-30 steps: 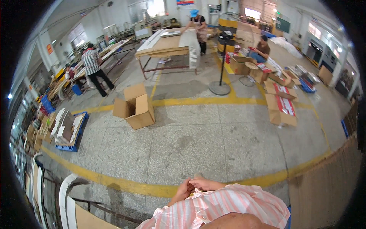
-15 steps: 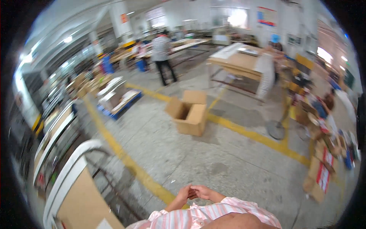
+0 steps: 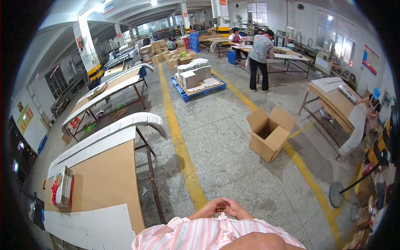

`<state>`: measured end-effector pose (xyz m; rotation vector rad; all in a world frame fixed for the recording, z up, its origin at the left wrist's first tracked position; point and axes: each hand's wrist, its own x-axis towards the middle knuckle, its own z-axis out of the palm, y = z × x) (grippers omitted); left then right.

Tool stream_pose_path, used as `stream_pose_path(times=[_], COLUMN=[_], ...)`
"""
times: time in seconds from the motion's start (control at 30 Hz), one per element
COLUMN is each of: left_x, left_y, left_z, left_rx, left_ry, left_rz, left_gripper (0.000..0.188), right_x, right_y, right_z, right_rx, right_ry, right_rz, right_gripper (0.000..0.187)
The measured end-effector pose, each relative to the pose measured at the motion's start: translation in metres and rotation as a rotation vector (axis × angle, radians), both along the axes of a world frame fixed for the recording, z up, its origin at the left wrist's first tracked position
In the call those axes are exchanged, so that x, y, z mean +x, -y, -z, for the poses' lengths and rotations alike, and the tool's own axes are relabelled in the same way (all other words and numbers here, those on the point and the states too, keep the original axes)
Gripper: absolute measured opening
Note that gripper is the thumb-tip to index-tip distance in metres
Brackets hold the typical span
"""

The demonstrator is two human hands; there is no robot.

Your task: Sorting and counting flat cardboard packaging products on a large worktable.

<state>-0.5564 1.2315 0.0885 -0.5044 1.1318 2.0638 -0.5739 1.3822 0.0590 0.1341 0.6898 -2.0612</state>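
My left hand (image 3: 216,206) and my right hand (image 3: 235,209) meet low in front of my body, at the bottom of the view. Their loosely curved fingers touch near the tips, leaving a small gap below. I see nothing held in either hand. Pink-and-white striped cloth (image 3: 196,231) covers my arms and front. Ahead and to the right, an open cardboard box (image 3: 266,146) with raised flaps sits on the floor, well away from my hands. Nearer on the left is a table with a brown board top (image 3: 104,175).
A small strapped stack (image 3: 63,187) lies on the left table, beside white slotted strips (image 3: 96,143). A blue pallet (image 3: 196,95) carries stacked white pieces. People work at far tables, one in a striped top (image 3: 260,50). A round-based stand (image 3: 336,194) is at right.
The view has swung left, so the cardboard box now appears farther right and more of the left table shows. My hands stay together in front of me.
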Motion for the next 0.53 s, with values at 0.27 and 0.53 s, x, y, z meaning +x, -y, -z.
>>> stream_pose_path(times=[0.27, 0.53], left_x=[-0.08, -0.117], left_y=[0.066, 0.124], left_z=[-0.004, 0.009], left_rx=[0.116, 0.04], left_ry=[-0.221, -0.043], left_rz=[0.009, -0.137], left_gripper=[0.021, 0.027], right_x=[-0.079, -0.126], right_y=[0.066, 0.115], right_z=[-0.026, -0.037], right_rx=[0.171, 0.274], right_ry=[-0.101, -0.209], right_rz=[0.095, 0.003], right_gripper=[0.026, 0.03])
